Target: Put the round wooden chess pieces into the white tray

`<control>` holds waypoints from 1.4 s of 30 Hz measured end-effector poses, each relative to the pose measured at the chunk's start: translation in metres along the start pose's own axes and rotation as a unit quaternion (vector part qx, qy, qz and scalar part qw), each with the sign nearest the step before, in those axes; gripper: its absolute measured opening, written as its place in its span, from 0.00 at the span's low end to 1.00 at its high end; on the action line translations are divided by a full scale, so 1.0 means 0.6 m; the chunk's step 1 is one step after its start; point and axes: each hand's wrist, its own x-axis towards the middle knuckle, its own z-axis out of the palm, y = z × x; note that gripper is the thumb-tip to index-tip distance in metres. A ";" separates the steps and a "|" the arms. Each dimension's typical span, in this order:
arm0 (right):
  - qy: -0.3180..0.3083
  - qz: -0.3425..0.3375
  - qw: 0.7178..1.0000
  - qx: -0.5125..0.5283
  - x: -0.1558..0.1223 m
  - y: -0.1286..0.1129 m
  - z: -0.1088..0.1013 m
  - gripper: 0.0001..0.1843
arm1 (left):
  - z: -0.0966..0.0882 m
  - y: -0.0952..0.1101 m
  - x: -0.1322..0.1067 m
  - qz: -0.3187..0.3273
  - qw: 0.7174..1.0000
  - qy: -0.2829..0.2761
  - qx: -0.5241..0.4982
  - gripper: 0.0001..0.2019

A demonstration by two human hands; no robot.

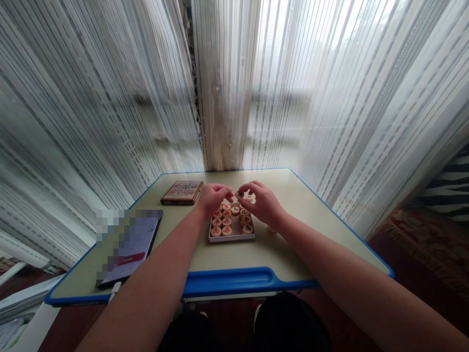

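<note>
A small open white box (232, 238) on the desk holds several round wooden chess pieces (222, 222) with red and dark characters. My left hand (213, 198) hovers over the box's far end, fingers curled together; whether it holds anything is hidden. My right hand (262, 201) is beside it over the box's far right corner and pinches one round wooden piece (240, 194) between thumb and fingers. Another piece (271, 229) lies on the desk just right of the box, under my right wrist.
The beige desk (315, 220) has a blue rim with a pen groove (234, 280) at the front. A brown box lid (182, 192) lies at the back left, and a dark tablet (128, 247) lies at the left. Sheer curtains (227, 88) hang close behind.
</note>
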 end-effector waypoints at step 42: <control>-0.171 0.102 0.968 -0.152 0.013 -0.022 0.024 0.11 | -0.006 0.003 0.005 0.031 0.942 0.113 0.315 0.15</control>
